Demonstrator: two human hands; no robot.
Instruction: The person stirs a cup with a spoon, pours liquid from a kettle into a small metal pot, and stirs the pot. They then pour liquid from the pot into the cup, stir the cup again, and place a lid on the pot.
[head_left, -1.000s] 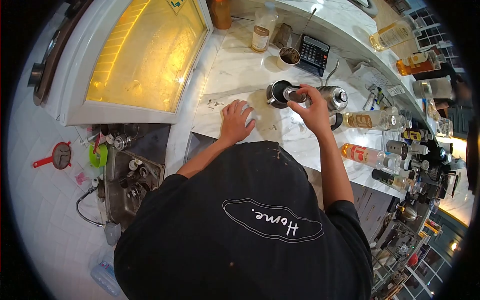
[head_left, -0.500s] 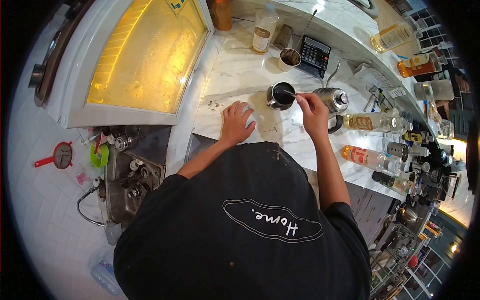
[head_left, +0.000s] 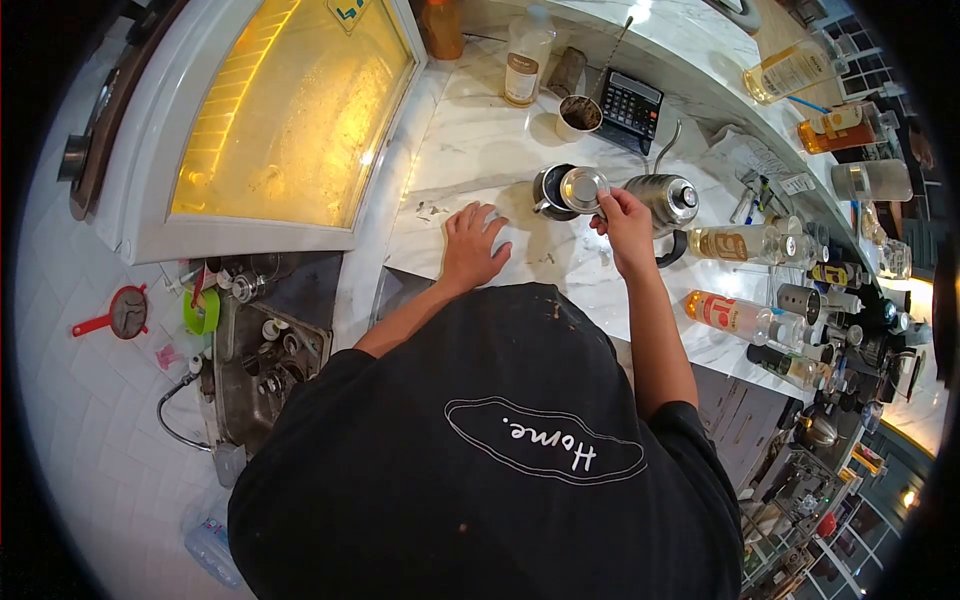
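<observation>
My right hand [head_left: 627,232] pinches the edge of a round silver metal lid [head_left: 582,187]. The lid overlaps the right side of a dark-filled metal cup [head_left: 549,184] with a small handle, leaving part of its rim and inside showing. On the marble counter [head_left: 440,150], my left hand [head_left: 474,246] rests palm down with its fingers spread, left of the cup and nearer my body. A steel gooseneck kettle [head_left: 660,195] stands just right of my right hand. Behind the cup is a paper cup [head_left: 577,118] with dark grounds and a long-handled spoon in it.
A calculator [head_left: 630,110] and a clear labelled bottle [head_left: 524,60] stand at the back. Several bottles, including one with a red label [head_left: 722,311], crowd the right side. At left are a glass-door fridge [head_left: 300,110] and a sink [head_left: 255,400] with dishes.
My right hand has turned, and the thin-looking metal piece in it now shows as a round lid, covering more of the cup. My left hand stays in place.
</observation>
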